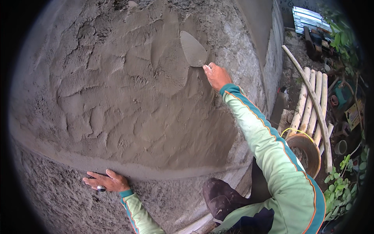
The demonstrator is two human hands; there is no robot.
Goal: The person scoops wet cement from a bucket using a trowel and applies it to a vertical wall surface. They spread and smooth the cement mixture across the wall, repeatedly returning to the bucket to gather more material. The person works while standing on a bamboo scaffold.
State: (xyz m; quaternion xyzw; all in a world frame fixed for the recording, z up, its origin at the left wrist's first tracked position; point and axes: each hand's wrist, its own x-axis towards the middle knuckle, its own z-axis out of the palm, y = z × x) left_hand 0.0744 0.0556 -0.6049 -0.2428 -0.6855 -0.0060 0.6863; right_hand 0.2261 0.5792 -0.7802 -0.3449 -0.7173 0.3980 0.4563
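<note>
In my right hand (218, 75) is a trowel (193, 50) with a leaf-shaped blade, its face coated in grey-brown mortar. The blade lies against or close over the upper right part of a wall area spread with wet mortar (132, 105); whether it touches I cannot tell. Ridges and trowel marks run across this mortar. The trowel's handle is hidden in my closed fingers. Lower left, my left hand (108, 181) rests with spread fingers on the rough surface (70, 187) just below the mortar's bottom edge, wearing a ring with a dark stone.
A bucket (306, 150) with a yellow handle stands at right beside several pale wooden poles (309, 97). One long curved stick (311, 101) lies across them. Corrugated sheets (309, 18) sit far right, leafy plants (339, 187) nearer. My dark boot (222, 197) is below.
</note>
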